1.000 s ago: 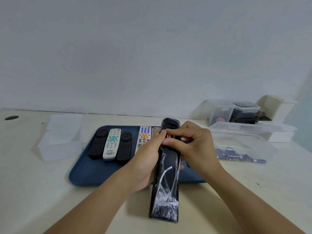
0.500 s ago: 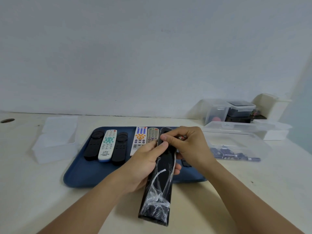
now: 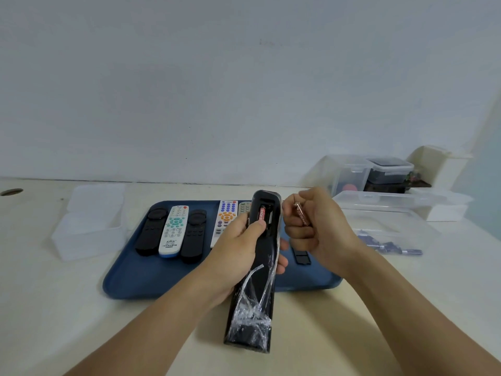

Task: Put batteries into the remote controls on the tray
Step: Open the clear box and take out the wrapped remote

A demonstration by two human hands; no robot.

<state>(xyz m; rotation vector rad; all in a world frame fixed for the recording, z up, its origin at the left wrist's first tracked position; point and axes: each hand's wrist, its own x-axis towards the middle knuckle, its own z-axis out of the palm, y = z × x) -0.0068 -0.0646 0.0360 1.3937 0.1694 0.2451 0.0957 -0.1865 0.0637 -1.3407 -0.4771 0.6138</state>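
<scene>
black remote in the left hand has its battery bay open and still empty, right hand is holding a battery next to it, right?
Not quite. The head view shows the bay is not empty: one battery already lies in the open compartment of the black remote. The rest holds: the left hand grips the remote, and the right hand holds a second battery beside it.

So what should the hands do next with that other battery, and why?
Probably the right hand should bring its battery across to the empty slot beside the battery already seated in the black remote. The left hand grips the remote with its compartment open.
</scene>
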